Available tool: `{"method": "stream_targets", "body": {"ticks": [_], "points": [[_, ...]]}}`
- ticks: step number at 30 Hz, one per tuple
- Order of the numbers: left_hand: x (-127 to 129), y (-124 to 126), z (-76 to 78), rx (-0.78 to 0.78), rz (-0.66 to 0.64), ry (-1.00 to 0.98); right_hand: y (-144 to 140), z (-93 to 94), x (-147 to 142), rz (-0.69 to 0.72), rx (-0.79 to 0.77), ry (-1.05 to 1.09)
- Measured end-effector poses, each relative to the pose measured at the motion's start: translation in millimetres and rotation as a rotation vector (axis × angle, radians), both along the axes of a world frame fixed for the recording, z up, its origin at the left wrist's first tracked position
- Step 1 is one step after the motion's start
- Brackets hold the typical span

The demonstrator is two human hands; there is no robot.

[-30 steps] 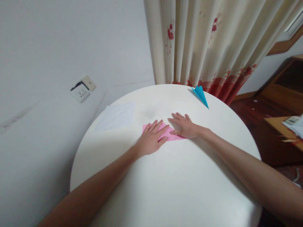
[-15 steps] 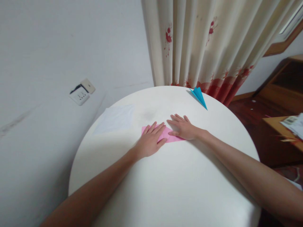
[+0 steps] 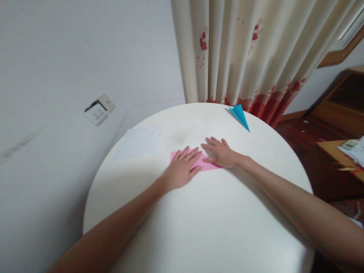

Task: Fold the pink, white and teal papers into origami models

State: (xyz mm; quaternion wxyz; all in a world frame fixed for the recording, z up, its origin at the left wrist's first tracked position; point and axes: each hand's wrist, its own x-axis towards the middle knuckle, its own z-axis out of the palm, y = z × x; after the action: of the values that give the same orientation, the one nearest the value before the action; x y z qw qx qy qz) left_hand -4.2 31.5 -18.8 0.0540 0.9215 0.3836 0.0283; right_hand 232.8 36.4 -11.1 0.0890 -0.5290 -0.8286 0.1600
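Note:
A folded sheet of pink paper [image 3: 205,165] lies flat on the round white table [image 3: 196,227], its narrow end toward the right. Spread over its left part is my left hand [image 3: 182,169], palm down with the fingers stretched out. My right hand [image 3: 221,152] rests on the paper's right part, fingers apart and pointing left, the thumb lying across the pink surface. Both hands hide much of the paper and its folds. Farther back on the right, a blue paper plane [image 3: 240,116] sits near the table's rim.
A thin white sheet [image 3: 139,142] lies at the table's left back. Behind stand a grey-white wall with a socket [image 3: 96,114] and a cream curtain [image 3: 227,49] with red flowers. To the right, a wooden surface [image 3: 341,156] holds papers.
Hardly anything differs. The fingers of my left hand have shifted very slightly to the right over the pink paper, and the view has moved a little.

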Motion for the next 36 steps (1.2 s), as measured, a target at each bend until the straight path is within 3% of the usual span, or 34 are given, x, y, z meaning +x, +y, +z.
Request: {"method": "stream_targets", "body": {"ticks": [15,36], "points": [[-1.0,1.8,-4.9,0.021,0.070,0.002,0.4,0.4,-0.8,-0.010,-0.005,0.001],[-1.6,-0.1,-2.2,0.007,0.036,-0.001,-2.2,1.5,-2.3,-0.002,-0.010,-0.025]]}}
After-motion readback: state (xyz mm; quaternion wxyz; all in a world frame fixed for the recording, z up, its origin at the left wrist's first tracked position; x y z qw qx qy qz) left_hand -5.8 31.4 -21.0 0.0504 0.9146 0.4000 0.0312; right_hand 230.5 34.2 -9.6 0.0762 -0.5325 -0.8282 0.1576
